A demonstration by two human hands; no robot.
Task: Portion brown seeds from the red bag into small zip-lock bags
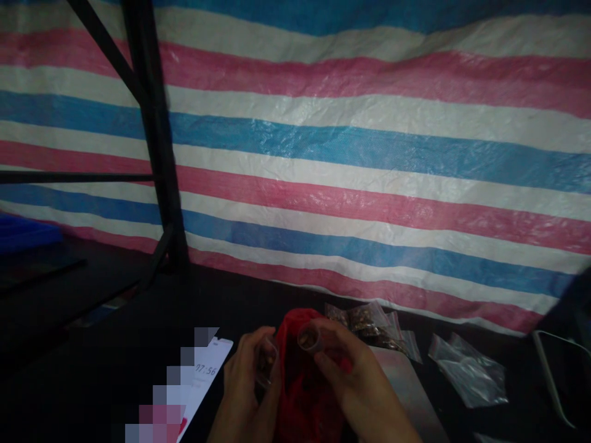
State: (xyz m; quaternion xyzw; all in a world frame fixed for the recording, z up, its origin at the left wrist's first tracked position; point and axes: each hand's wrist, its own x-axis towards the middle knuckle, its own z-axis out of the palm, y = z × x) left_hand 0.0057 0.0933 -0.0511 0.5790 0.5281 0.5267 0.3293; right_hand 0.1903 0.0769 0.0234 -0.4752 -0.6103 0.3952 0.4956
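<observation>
My left hand (247, 378) is closed round a small clear cup or tube (266, 363) with something brownish inside. My right hand (357, 381) pinches a second small clear cup (308, 338) between thumb and fingers, its round mouth turned toward me. Both hands sit over a red plastic bag (300, 394) that stands open between them at the bottom centre of the dark table.
A lit phone (205, 372) showing 07:56 lies left of my hands. Small clear zip bags of brown bits (364, 323) lie behind the red bag, and empty clear bags (468, 369) to the right. A striped tarp (369, 172) hangs behind; a dark metal frame (154, 141) stands at left.
</observation>
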